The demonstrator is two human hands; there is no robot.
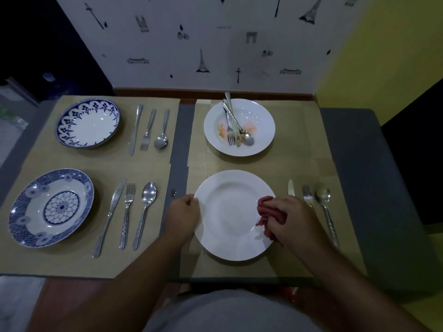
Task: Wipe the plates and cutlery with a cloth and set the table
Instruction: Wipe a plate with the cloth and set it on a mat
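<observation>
A plain white plate [229, 212] lies on the near right placemat. My left hand [183, 212] pinches its left rim. My right hand [290, 218] grips a bunched red cloth [267, 214] and presses it on the plate's right rim. A knife [290, 188], fork [307, 195] and spoon [323, 197] lie to the right of this plate, partly hidden by my right hand. Behind it stands a white deep plate [259, 111] smeared with orange stains, holding a dirty fork, knife and spoon [236, 125].
On the left mats sit two blue-patterned plates [87, 123] [51, 208], each with a knife, fork and spoon to its right [148, 129] [128, 214]. A patterned wall rises just behind the table. Tan placemats [299, 144] cover the grey table top.
</observation>
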